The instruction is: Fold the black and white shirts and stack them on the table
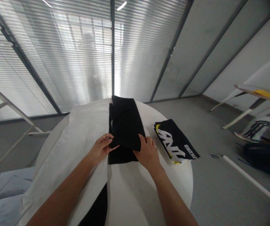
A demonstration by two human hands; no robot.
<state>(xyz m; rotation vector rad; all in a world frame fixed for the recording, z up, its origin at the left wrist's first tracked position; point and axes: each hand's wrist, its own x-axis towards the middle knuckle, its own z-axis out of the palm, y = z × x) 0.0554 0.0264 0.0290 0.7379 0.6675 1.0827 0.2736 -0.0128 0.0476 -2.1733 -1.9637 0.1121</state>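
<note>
A folded black cloth (126, 122) lies on the round white table (172, 191), its near flap lifted slightly over a lower black layer. My left hand (102, 147) grips the flap's left edge between thumb and fingers. At the right edge, my right hand (148, 152) pinches the same cloth, thumb on top. Under the black cloth's left side spreads a white cloth (83, 125) that drapes toward me. Beside my right hand rests a folded black cloth with white lettering and yellow parts (174, 141), its corner overhanging the table edge.
Glass panels with blinds (87, 62) stand behind the table. A white metal frame (14, 114) is at the left, above sheets of paper (12, 185). On the right are a wooden-topped table (262, 92), a dark bag (264, 158) and a white pole (250, 177) on the floor.
</note>
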